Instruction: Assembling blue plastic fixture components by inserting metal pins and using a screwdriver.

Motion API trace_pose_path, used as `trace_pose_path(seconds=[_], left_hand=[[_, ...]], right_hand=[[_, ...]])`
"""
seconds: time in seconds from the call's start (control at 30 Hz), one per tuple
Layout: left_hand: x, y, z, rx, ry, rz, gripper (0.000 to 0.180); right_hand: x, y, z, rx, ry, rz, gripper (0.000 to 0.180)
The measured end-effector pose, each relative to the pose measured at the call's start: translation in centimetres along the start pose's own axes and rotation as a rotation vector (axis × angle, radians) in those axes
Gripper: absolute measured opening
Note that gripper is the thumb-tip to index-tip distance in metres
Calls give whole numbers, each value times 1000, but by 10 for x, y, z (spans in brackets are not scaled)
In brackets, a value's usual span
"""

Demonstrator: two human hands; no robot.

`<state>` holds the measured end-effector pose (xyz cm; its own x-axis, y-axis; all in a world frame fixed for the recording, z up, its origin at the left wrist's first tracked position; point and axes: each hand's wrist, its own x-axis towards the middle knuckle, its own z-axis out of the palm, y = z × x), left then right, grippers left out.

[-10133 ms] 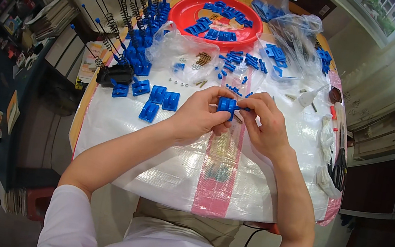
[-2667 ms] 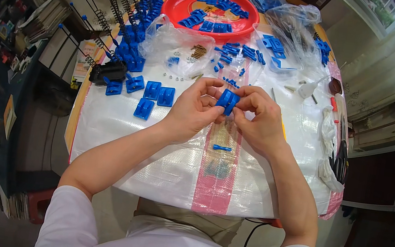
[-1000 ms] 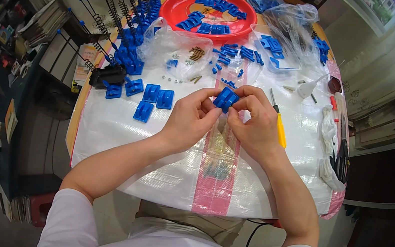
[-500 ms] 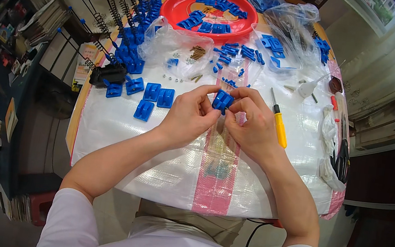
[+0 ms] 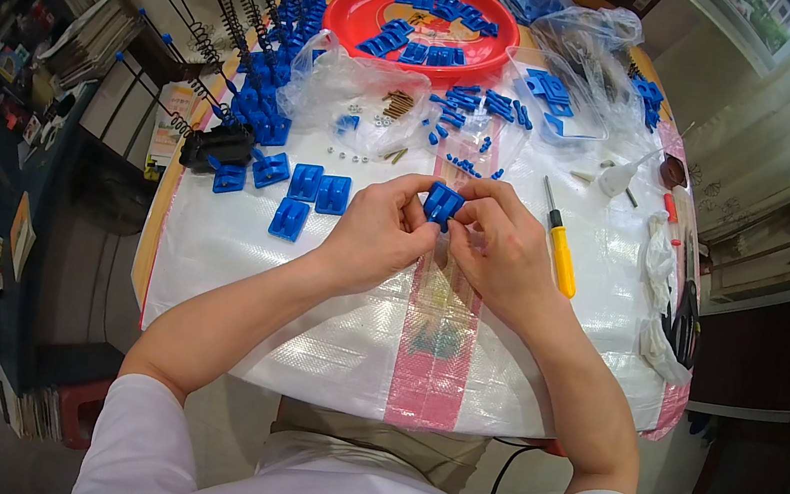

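Between my two hands, above the table's middle, is a small blue plastic bracket (image 5: 442, 203) with raised ribs on a square base. My left hand (image 5: 383, 225) closes on its left side with thumb and fingers. On the other side my right hand (image 5: 497, 241) pinches its right and lower edge; anything small at those fingertips is too hidden to make out. Several like blue brackets (image 5: 305, 182) lie on the sheet left of my left hand. To the right of my right hand rests a yellow-handled screwdriver (image 5: 562, 258).
Beyond my hands lie small blue pegs (image 5: 499, 105), brass screws (image 5: 399, 104) on a clear plastic bag (image 5: 320, 95), and a red tray (image 5: 347, 13) of blue parts. Blue pieces with coiled springs (image 5: 267, 77) crowd the far left. A white glue bottle (image 5: 616, 179) and scissors (image 5: 686, 318) are at right.
The blue bracket has tilted slightly in my fingers, and my hands have shifted very little. The things on the table look the same apart from a slight shift of the view.
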<state>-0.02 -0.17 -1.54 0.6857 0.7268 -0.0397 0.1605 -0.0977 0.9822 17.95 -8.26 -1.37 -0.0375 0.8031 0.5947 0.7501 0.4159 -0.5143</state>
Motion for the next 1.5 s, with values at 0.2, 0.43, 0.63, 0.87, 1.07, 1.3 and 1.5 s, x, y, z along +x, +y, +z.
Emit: trace_pose_path(seconds=[0.2,0.43,0.63,0.87,1.07,1.3,1.5], left_hand=[[2,-3,-1,-59,-10,6,47],[2,-5,1,-89,-1,20,44],[4,-8,-1,-97,10,14,43],[2,-7,0,-97,-33,14,42],[5,-15,-3,-319,-60,-38,39],[6,-10,-1,-480,-96,-95,31],[9,-13,-7,-571,-114,-148,23]], right_hand=[[2,-7,-2,-212,1,-23,19],[-2,-1,1,-29,-63,43,16],[-2,1,0,62,-38,38,16],[0,2,-5,40,-58,68,14],[5,0,-9,85,-22,109,21],[1,2,-10,250,-67,302,21],[-2,11,-8,346,-81,381,19]])
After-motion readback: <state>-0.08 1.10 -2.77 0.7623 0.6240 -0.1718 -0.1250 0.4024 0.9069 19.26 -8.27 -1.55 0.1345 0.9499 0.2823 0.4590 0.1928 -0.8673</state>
